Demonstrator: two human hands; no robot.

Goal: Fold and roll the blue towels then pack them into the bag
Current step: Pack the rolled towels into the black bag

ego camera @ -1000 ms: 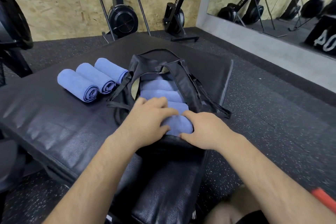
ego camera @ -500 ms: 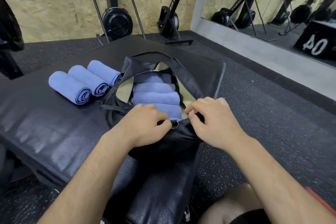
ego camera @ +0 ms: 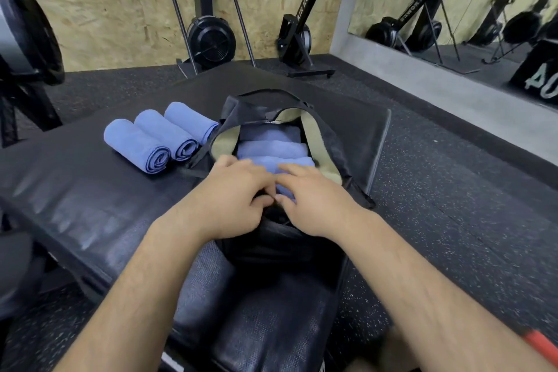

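A black bag (ego camera: pixel 330 145) with a tan lining lies open on a black padded mat (ego camera: pixel 90 205). Several rolled blue towels (ego camera: pixel 271 148) lie packed side by side inside it. Three more rolled blue towels (ego camera: pixel 163 136) lie in a row on the mat just left of the bag. My left hand (ego camera: pixel 229 199) is at the near end of the opening, its curled fingers and thumb pinching the bag's near rim. My right hand (ego camera: pixel 317 202) lies beside it, fingers stretched flat over the nearest packed towel, thumb at the rim.
The mat's right edge (ego camera: pixel 377 160) drops to a speckled rubber floor (ego camera: pixel 453 220). Rowing machines (ego camera: pixel 211 36) stand against the plywood wall behind. A wall mirror (ego camera: pixel 453 9) is at right. A large black wheel (ego camera: pixel 30 33) stands at far left. A red object (ego camera: pixel 540 344) shows at the lower right corner.
From pressing on the nearest packed towel, both hands moved to pinch the bag's near rim. Now my right fingers reach forward over that towel again while my left stays at the rim.
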